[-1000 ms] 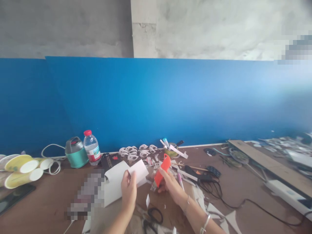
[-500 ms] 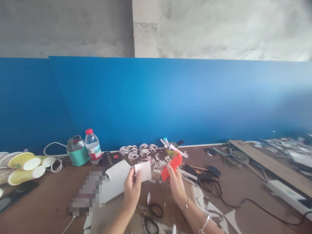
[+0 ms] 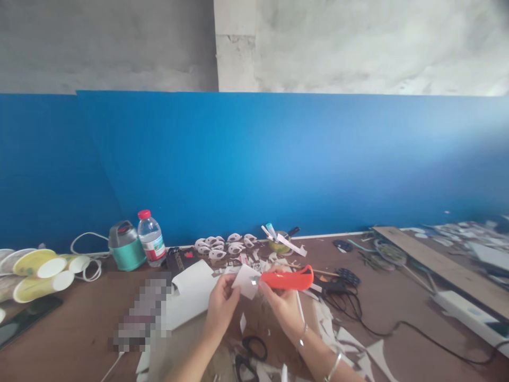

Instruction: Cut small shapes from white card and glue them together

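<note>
My left hand (image 3: 222, 305) pinches a small piece of white paper (image 3: 244, 281) between thumb and fingers. My right hand (image 3: 284, 307) is closed around an orange utility knife (image 3: 288, 279), whose looped end points right. Its short metal blade (image 3: 255, 280) meets the right edge of the paper; whether it cuts in cannot be made out. Below the hands lie black-handled scissors (image 3: 255, 348), partly hidden by scraps. Beside my left hand rests a larger folded white sheet (image 3: 189, 302). White cut-out shapes with dark eye-like spots (image 3: 217, 254) sit in a cluster behind the hands.
A water bottle (image 3: 151, 241) and a teal container (image 3: 126, 254) stand at the back left, near paper cups (image 3: 40, 265). Paper scraps (image 3: 326, 326) litter the right side, where a black cable (image 3: 421, 331) runs toward a white power strip (image 3: 469, 321). A blue partition (image 3: 254, 164) closes the back.
My hands have come closer together. The orange knife has turned from upright to nearly level, its blade now at the paper. The paper is tilted and slightly lower and farther right.
</note>
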A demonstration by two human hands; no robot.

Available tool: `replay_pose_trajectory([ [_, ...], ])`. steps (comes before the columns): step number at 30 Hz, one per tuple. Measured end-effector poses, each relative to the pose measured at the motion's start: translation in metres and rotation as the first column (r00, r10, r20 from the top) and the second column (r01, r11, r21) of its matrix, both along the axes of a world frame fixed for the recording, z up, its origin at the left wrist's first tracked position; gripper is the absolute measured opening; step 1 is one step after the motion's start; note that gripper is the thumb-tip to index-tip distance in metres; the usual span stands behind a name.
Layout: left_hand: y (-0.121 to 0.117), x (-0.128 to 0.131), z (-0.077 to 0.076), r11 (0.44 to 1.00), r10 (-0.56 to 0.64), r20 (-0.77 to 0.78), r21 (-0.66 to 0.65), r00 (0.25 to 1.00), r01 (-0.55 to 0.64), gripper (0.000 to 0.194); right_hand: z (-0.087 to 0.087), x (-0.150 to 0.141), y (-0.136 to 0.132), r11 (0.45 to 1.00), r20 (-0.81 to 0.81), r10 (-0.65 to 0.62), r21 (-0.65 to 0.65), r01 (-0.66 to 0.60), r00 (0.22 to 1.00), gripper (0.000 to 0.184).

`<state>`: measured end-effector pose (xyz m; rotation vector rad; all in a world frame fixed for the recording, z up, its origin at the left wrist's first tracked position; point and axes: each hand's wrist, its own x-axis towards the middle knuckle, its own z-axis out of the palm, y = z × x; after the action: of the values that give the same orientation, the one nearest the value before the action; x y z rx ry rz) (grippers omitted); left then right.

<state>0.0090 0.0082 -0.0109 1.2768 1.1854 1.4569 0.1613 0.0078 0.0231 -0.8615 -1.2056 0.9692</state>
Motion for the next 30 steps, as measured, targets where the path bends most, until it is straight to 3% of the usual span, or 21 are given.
replay_pose_trajectory([
  [7, -0.003, -0.004, 0.002, 0.995, 0.099, -0.201, 0.028, 0.975, -0.096, 0.032, 0.0, -0.001, -0.003, 0.998, 0.138, 0.04, 0.032, -0.045, 0.99, 0.019],
  [11, -0.004, -0.004, 0.004, 0.992, 0.118, -0.225, 0.073, 0.967, -0.104, 0.032, -0.002, 0.0, -0.002, 0.997, 0.15, 0.044, 0.055, -0.052, 0.988, 0.016],
  [18, -0.004, -0.005, 0.004, 0.988, 0.123, -0.161, 0.108, 0.979, -0.107, 0.036, 0.001, -0.001, -0.004, 0.997, 0.127, 0.062, 0.046, -0.069, 0.99, 0.016],
  [24, -0.004, -0.003, 0.004, 0.995, 0.045, -0.067, 0.088, 0.997, -0.039, 0.042, -0.002, -0.001, -0.001, 0.995, 0.11, 0.073, 0.059, -0.08, 0.991, 0.017],
  [30, 0.0, -0.003, -0.001, 0.997, 0.047, 0.018, 0.052, 0.999, -0.048, 0.031, -0.009, -0.002, 0.001, 0.994, 0.119, 0.072, 0.068, -0.081, 0.99, 0.019],
])
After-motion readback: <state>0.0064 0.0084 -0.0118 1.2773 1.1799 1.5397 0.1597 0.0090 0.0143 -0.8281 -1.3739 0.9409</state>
